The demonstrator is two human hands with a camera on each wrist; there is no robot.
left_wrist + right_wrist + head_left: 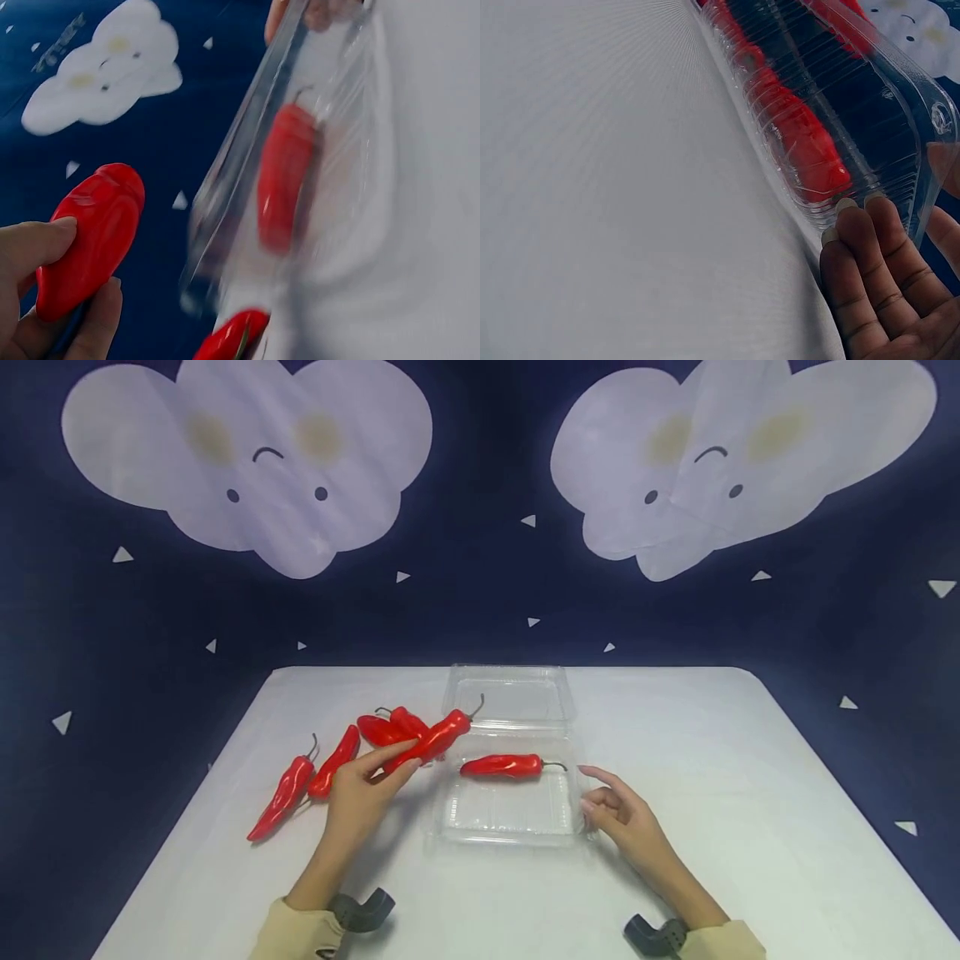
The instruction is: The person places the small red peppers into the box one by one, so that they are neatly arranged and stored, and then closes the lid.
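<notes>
My left hand (358,797) pinches a red chili pepper (435,739) between thumb and fingers, its stem pointing up and right. That pepper hangs over the left edge of a clear plastic clamshell container (510,839). Inside the container's base lies another red pepper (504,766), stem toward the right. My right hand (626,818) holds the container's right side; in the right wrist view, several fingertips (847,206) press the ribbed outer wall and another finger is at the rim. Through the clear wall the pepper inside (810,154) shows as well.
Several more red peppers lie on the white table (675,735) left of the container, among them a long one (283,800) and one beside it (336,764). The container's lid (510,693) lies folded back behind its base. A dark blue cloud-patterned backdrop (480,527) is behind the table.
</notes>
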